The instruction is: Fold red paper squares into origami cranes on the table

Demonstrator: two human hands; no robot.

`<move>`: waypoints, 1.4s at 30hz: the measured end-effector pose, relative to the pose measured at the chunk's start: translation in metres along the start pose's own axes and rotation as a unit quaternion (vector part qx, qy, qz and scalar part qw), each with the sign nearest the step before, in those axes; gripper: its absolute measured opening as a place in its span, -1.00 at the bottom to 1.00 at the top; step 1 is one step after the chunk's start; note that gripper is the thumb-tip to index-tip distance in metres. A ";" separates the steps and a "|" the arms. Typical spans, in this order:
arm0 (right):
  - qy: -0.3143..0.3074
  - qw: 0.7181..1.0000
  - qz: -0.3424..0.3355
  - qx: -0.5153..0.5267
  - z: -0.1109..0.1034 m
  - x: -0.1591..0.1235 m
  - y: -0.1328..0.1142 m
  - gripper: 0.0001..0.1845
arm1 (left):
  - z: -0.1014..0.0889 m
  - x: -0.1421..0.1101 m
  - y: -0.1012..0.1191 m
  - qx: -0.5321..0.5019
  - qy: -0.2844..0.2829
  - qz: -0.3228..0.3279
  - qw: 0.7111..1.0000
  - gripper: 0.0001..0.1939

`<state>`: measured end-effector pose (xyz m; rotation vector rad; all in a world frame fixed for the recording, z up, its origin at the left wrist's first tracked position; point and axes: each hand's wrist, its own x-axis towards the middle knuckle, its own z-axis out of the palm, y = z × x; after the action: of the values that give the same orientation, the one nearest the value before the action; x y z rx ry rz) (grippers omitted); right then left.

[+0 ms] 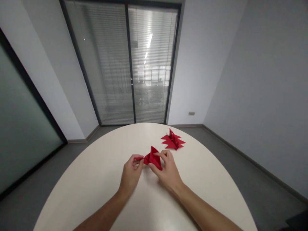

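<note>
over the middle of the round table (pixel 96 179), a red folded paper piece (pixel 154 158) sits between two bare hands. the left hand (pixel 131 170) pinches its narrow left end between thumb and fingertips; the right hand (pixel 170 171) pinches the wider body, thumb at the near edge and index finger on the upper face. such thin, creased paper probably wants a light grip: the right hand steadying the body without flattening the raised point, the left working only the tip, each crease lined up before it is pressed, with no tugging that might tear it. counted, there are two hands, one piece held over the table, and one red spiky cluster (pixel 173 141) near the table's far edge; its parts overlap, so i cannot tell how many pieces make it up.
</note>
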<state>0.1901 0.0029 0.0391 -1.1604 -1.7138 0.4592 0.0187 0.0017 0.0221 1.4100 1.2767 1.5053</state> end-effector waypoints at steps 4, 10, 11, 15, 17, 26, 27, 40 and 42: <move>-0.009 0.996 0.022 0.082 0.005 0.000 -0.003 -0.73 | -0.001 -0.006 0.007 0.021 -0.037 0.055 0.998 -0.88; 0.012 0.969 0.095 0.230 0.005 0.005 0.003 -0.67 | 0.001 -0.009 0.012 -0.018 -0.022 0.036 0.999 -0.86; 0.013 0.963 0.104 0.248 0.006 0.005 0.004 -0.67 | 0.001 -0.009 0.012 -0.031 -0.015 0.016 0.999 -0.84; 0.039 0.935 0.140 0.324 0.009 0.005 0.012 -0.65 | 0.003 -0.005 0.010 -0.063 -0.009 -0.037 0.997 -0.71; 0.058 0.917 0.166 0.357 0.012 0.005 0.015 -0.64 | 0.003 -0.004 0.008 -0.072 -0.021 -0.052 0.996 -0.68; -0.025 0.845 0.244 0.476 0.013 0.012 0.000 -0.58 | 0.002 -0.015 0.009 -0.066 -0.207 0.009 0.976 -0.53; -0.033 0.843 0.246 0.477 0.012 0.011 -0.001 -0.58 | 0.003 -0.016 0.009 -0.073 -0.210 0.005 0.975 -0.49; -0.062 0.813 0.270 0.513 0.010 0.009 -0.005 -0.58 | 0.009 -0.010 0.007 -0.179 -0.205 -0.056 0.961 -0.62; -0.052 0.801 0.280 0.526 0.009 0.009 -0.008 -0.58 | 0.012 -0.011 0.008 -0.198 -0.227 -0.056 0.952 -0.61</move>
<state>0.1776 0.0086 0.0460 -0.7401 -0.8453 1.6170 0.0331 -0.0087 0.0256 1.2893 0.7112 1.1836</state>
